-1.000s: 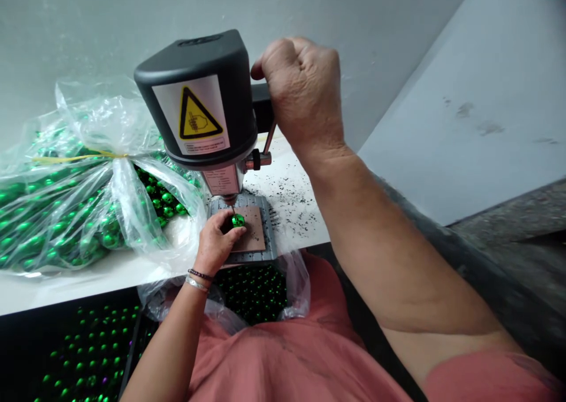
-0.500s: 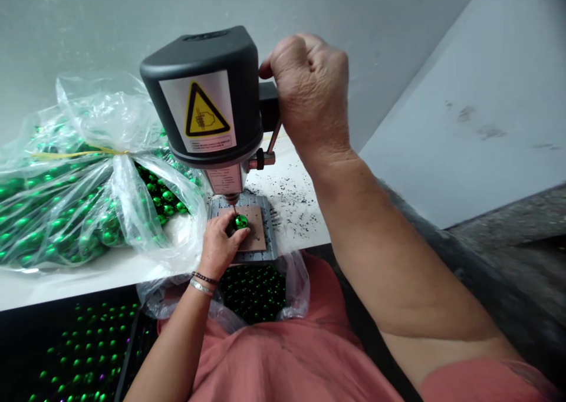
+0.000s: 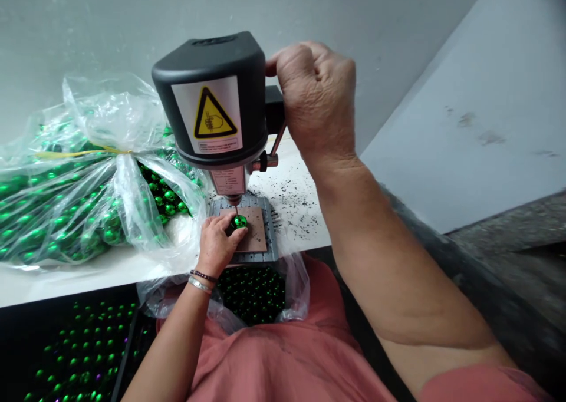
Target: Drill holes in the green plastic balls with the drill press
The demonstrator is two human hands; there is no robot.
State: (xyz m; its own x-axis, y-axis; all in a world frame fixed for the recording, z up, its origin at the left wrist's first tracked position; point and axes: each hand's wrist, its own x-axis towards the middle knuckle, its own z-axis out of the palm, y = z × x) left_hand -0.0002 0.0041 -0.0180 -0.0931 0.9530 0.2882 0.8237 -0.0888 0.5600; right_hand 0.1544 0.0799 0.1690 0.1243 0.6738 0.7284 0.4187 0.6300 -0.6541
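Note:
A black bench drill press (image 3: 212, 104) with a yellow warning label stands in front of me. On the brown board (image 3: 254, 240) over its grey base, my left hand (image 3: 219, 240) pinches a shiny green ball (image 3: 240, 221) between thumb and fingers. The thin drill bit (image 3: 236, 209) points down at the ball's top; whether it has entered the ball I cannot tell. My right hand (image 3: 321, 98) is closed in a fist at the right of the drill head, around the feed lever (image 3: 278, 138), whose upper end is hidden in the fist.
A tied clear plastic bag (image 3: 88, 190) full of green balls lies on the white table (image 3: 186, 266) at left. Dark shavings (image 3: 296, 198) are scattered right of the base. An open bag of green balls (image 3: 252, 293) sits below the table edge. A black tray (image 3: 26, 331) holds more balls.
The drill head and my right hand appear slightly lower and farther right in the view. My left hand keeps its pinch on the ball, with barely any shift.

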